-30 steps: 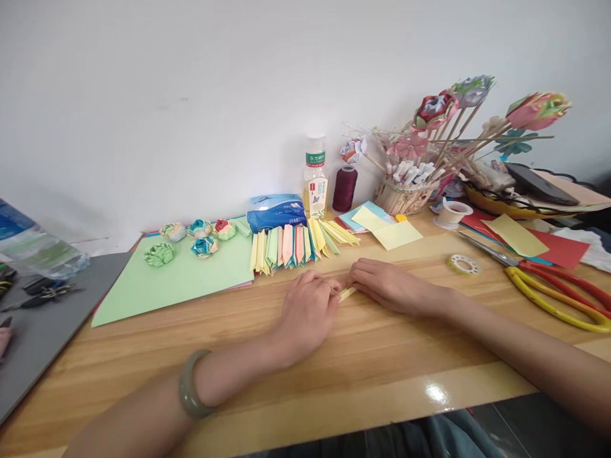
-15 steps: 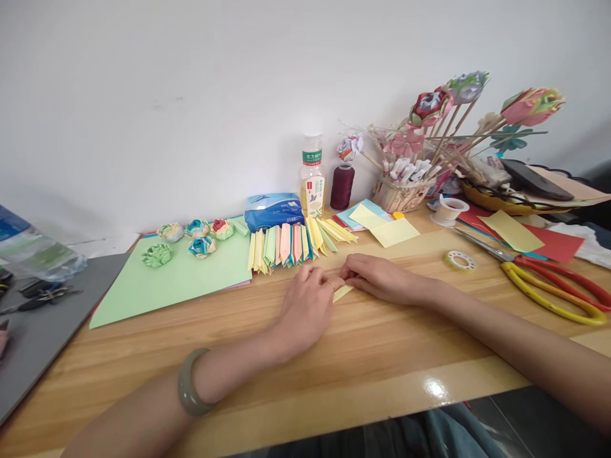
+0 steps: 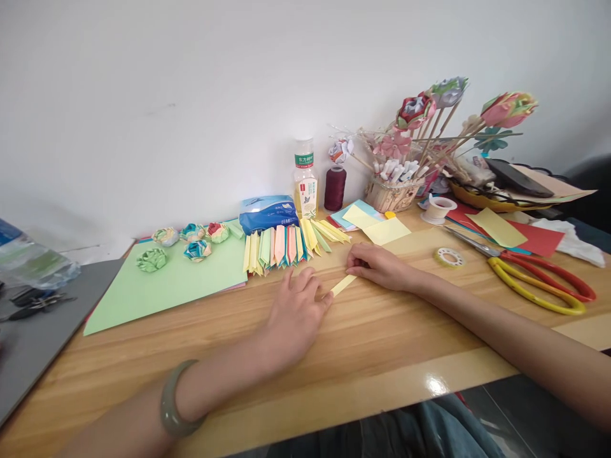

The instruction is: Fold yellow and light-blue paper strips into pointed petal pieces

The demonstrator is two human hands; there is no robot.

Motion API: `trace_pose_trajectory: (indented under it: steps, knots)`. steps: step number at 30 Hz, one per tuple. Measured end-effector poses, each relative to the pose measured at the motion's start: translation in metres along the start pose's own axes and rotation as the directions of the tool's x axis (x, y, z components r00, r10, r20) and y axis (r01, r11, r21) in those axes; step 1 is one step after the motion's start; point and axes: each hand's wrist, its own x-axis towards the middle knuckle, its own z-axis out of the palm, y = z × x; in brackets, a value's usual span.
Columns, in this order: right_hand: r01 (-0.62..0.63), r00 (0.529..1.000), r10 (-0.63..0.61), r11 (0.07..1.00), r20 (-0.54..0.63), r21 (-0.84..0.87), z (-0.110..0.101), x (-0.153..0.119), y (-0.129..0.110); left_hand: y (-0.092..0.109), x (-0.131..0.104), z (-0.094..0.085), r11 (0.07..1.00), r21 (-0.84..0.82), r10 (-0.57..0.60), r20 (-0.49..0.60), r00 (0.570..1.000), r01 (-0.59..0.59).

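Note:
A narrow folded strip of yellow paper (image 3: 344, 285) lies slantwise on the wooden table between my hands. Closed fingers of my right hand (image 3: 379, 266) pinch its upper right end and cover that part. My left hand (image 3: 296, 313) rests at the lower left end, fingers spread, with the thumb touching or very near the strip's tip. Just beyond the hands stands a row of folded paper pieces (image 3: 275, 247) in yellow, green, pink and blue. Flat yellow paper pieces (image 3: 387, 231) lie past my right hand.
Several folded paper flowers (image 3: 151, 259) sit on green sheets (image 3: 167, 299) at left. Behind are a blue tissue pack (image 3: 267, 214), a drink bottle (image 3: 306, 184) and a maroon thread spool (image 3: 335, 189). Scissors (image 3: 534, 280), a tape roll (image 3: 449, 257) and a flower basket (image 3: 391, 194) are on the right.
My left hand has drawn away from the right one, down and left, and its fingers have spread. More of the yellow strip shows between them. The view has shifted slightly.

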Motion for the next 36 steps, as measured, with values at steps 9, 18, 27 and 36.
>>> trace_pose_trajectory:
  steps: [9, 18, 27, 36]
  knots:
    - [0.037, 0.999, -0.037, 0.999, -0.017, 0.024, -0.001, -0.001, 0.001, -0.007, -0.004, -0.013, 0.999, -0.007, 0.035, 0.125, 0.992, -0.035]
    - [0.157, 0.974, -0.167, 0.985, -0.154, -0.075, -0.009, -0.015, -0.026, -0.009, 0.000, -0.010, 0.995, -0.086, 0.049, 0.094, 0.994, -0.041]
    - [0.533, 0.825, -0.547, 0.665, 0.145, -0.522, 0.005, -0.005, -0.050, -0.005, 0.004, -0.003, 0.961, -0.257, -0.113, -0.033, 0.993, 0.101]
    - [0.316, 0.942, -0.335, 0.859, 0.025, -0.403, 0.022, -0.011, -0.072, -0.007, 0.002, 0.011, 0.993, -0.102, -0.063, -0.118, 0.991, 0.051]
